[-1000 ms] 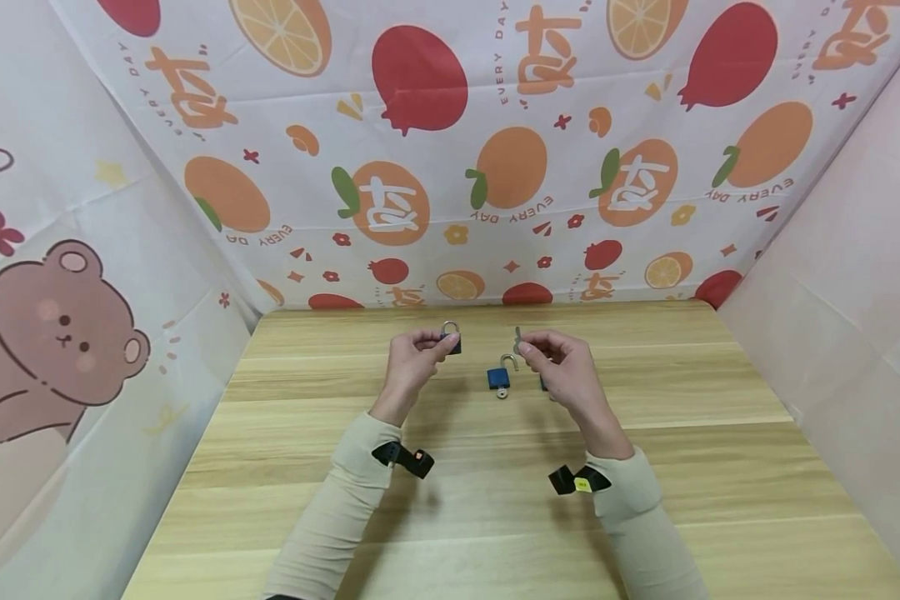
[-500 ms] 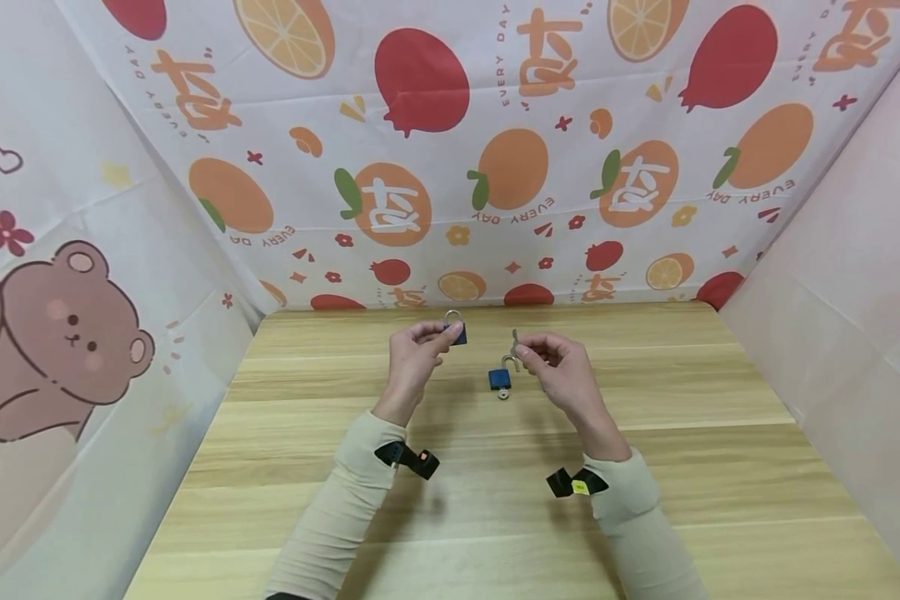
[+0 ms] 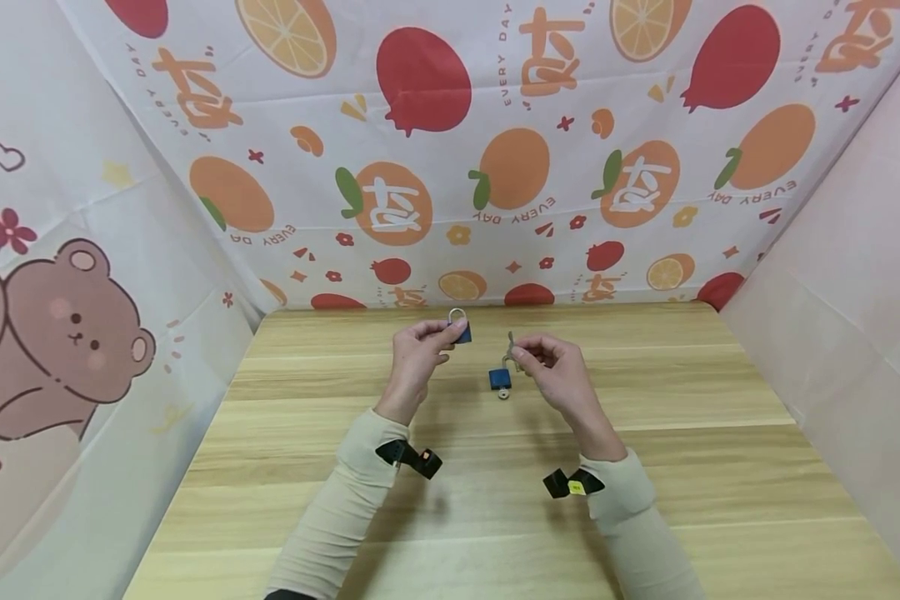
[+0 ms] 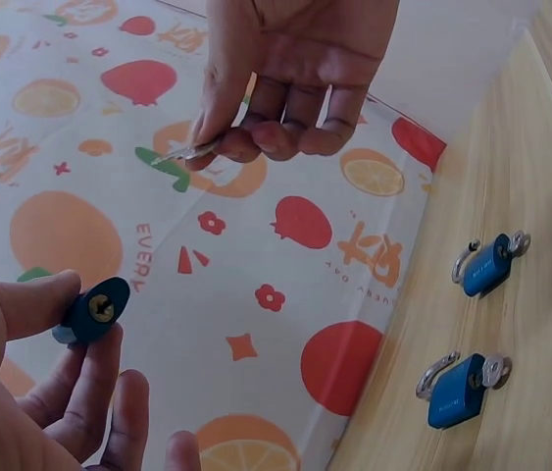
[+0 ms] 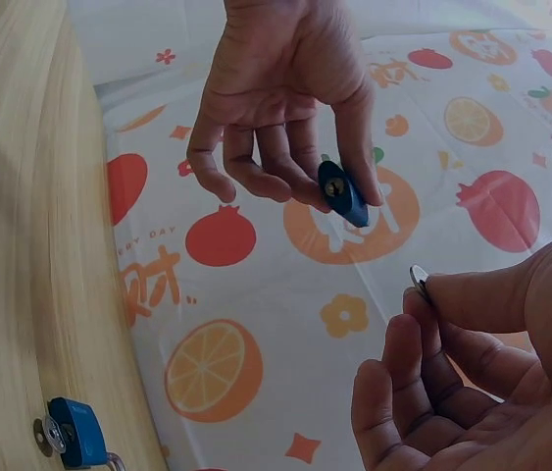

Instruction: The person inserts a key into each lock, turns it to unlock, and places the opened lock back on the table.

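My left hand pinches a blue padlock between thumb and fingers above the table. Its silver shackle points up and away, and the left wrist view shows its brass keyhole facing my other hand. A small silver key is pinched by my right hand, a short gap from the padlock. On the table under the hands lies another blue padlock, shackle open, a key in its keyhole. The left wrist view shows two such padlocks, one nearer and one farther; in the head view my right hand hides one.
The wood-grain table runs up to a fruit-print cloth at the back. Cloth walls stand at the left, with a printed bear, and at the right. Both wrists wear small black cameras.
My left hand has carried the padlock slightly right and away from me. The right hand has shifted left with the key, so the gap between them is narrower.
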The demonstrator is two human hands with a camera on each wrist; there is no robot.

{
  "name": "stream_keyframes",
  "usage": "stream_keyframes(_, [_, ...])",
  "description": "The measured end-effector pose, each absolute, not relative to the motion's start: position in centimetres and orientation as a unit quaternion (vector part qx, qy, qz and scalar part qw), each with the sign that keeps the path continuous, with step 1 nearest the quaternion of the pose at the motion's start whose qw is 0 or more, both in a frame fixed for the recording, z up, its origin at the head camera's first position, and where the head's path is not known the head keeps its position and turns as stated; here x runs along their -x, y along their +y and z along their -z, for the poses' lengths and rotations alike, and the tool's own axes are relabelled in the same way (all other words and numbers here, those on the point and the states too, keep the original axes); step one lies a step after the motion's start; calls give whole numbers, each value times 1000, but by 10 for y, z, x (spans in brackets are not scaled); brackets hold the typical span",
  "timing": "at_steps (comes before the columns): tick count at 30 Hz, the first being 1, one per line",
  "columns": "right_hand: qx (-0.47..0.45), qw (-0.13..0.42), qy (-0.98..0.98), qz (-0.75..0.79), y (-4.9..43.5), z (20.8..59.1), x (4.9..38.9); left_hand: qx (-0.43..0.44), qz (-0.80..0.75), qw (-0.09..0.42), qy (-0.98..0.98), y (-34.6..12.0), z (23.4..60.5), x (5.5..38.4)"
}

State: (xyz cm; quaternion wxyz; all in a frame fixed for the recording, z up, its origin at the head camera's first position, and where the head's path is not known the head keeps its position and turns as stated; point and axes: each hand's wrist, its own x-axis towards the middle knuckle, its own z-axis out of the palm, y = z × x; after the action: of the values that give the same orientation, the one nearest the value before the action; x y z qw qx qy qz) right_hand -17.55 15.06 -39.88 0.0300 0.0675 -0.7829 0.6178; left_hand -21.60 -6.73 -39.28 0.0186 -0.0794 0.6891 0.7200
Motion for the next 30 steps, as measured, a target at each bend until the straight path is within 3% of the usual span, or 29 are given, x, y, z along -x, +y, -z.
stream_keyframes(30, [-71,1,-794,-603,137,408,182,67,-741,3,668,-57,387,214])
